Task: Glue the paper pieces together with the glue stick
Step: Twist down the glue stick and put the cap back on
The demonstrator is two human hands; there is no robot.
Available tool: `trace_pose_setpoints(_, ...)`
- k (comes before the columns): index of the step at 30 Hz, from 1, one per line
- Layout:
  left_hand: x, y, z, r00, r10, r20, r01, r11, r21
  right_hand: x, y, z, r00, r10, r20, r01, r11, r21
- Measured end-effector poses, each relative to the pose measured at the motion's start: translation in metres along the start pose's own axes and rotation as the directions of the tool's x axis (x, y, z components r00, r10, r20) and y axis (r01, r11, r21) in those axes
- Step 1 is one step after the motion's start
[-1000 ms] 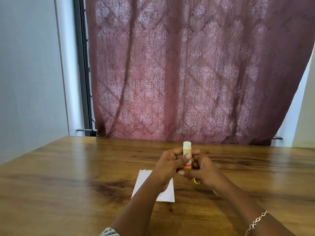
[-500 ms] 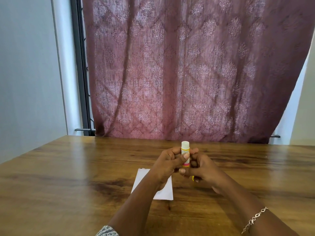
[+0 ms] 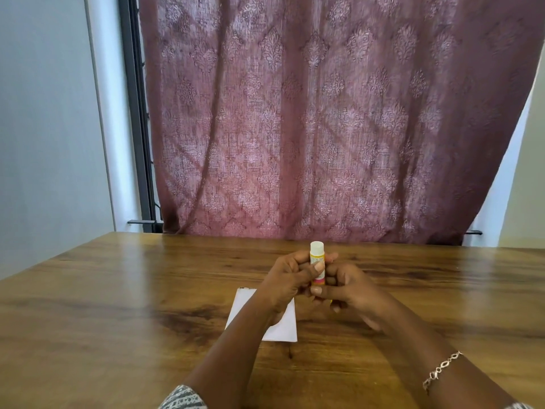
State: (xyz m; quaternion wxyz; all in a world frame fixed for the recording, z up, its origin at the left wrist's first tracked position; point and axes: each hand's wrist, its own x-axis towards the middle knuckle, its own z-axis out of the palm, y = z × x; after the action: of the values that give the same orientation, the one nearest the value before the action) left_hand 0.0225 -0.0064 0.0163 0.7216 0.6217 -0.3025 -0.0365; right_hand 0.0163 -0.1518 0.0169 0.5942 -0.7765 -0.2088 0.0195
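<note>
A small glue stick [image 3: 317, 261] with a white top and a yellow and pink label stands upright between both hands above the table. My left hand [image 3: 287, 280] wraps its upper body, thumb across the label. My right hand [image 3: 345, 289] grips its lower end, which is hidden by the fingers; a bit of yellow shows under the palm. White paper [image 3: 283, 327] lies flat on the table beneath my left wrist, partly covered by the forearm. I cannot tell how many pieces it is.
The wooden table [image 3: 118, 305] spreads wide to both sides and ends at a far edge below a maroon patterned curtain [image 3: 324, 128]. A grey wall [image 3: 44, 128] stands at the left. A bracelet [image 3: 441, 370] hangs on my right wrist.
Both hands stay on the glue stick at the same spot. The right-hand fingers have shifted slightly around its lower end, and less of the yellow part shows now.
</note>
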Motion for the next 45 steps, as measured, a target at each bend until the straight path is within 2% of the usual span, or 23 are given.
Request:
trace_pose_setpoints(3, 0.000, -0.001, -0.001, 1.000, -0.001, 0.001, 0.001, 1.000, 0.012, -0.001, -0.001, -0.002, 1.000, -0.019, 0.024, 0.019, 1.000, -0.005)
trace_pose_setpoints(9, 0.000, -0.001, 0.002, 0.999, -0.002, 0.048, 0.004, 0.999, -0.044, 0.001, -0.002, 0.003, 0.998, -0.047, -0.041, 0.045, 0.998, -0.042)
trace_pose_setpoints(13, 0.000, 0.000, -0.001, 1.000, 0.006, 0.012, -0.006, 1.000, -0.007, -0.002, -0.003, -0.001, 1.000, -0.011, 0.028, 0.010, 1.000, 0.028)
trace_pose_setpoints(16, 0.001, -0.002, -0.002, 1.000, 0.023, -0.004, -0.023, 1.000, -0.006, -0.001, -0.001, -0.004, 0.998, -0.034, 0.051, 0.033, 0.999, 0.011)
trace_pose_setpoints(20, 0.001, -0.005, -0.002, 0.999, -0.005, 0.043, 0.005, 1.000, -0.003, 0.001, 0.000, 0.002, 0.997, -0.072, 0.034, 0.072, 0.997, 0.002)
trace_pose_setpoints(24, 0.001, -0.005, -0.002, 0.998, 0.008, 0.059, -0.005, 0.999, -0.047, 0.002, 0.000, 0.001, 0.997, -0.069, -0.041, 0.066, 0.996, -0.058)
trace_pose_setpoints(29, 0.002, -0.003, -0.007, 0.999, -0.014, 0.036, 0.016, 0.999, -0.029, -0.003, -0.005, -0.010, 0.991, 0.004, 0.136, 0.005, 0.998, -0.059)
trace_pose_setpoints(32, 0.001, -0.003, -0.005, 0.999, -0.039, 0.031, 0.040, 0.998, -0.040, 0.001, 0.002, -0.009, 0.993, 0.010, 0.116, 0.006, 0.991, -0.136)
trace_pose_setpoints(36, 0.002, -0.004, -0.007, 1.000, -0.016, -0.002, 0.016, 0.999, 0.050, 0.002, 0.002, -0.003, 0.994, -0.033, 0.108, 0.051, 0.984, -0.169)
trace_pose_setpoints(40, 0.003, -0.004, -0.004, 0.999, -0.028, -0.039, 0.030, 0.999, 0.030, 0.000, -0.003, 0.001, 0.996, -0.086, 0.018, 0.087, 0.963, -0.253)
trace_pose_setpoints(45, 0.004, -0.004, -0.004, 0.996, -0.017, -0.089, 0.021, 0.999, 0.044, 0.000, -0.005, 0.006, 0.986, -0.158, -0.048, 0.122, 0.893, -0.434)
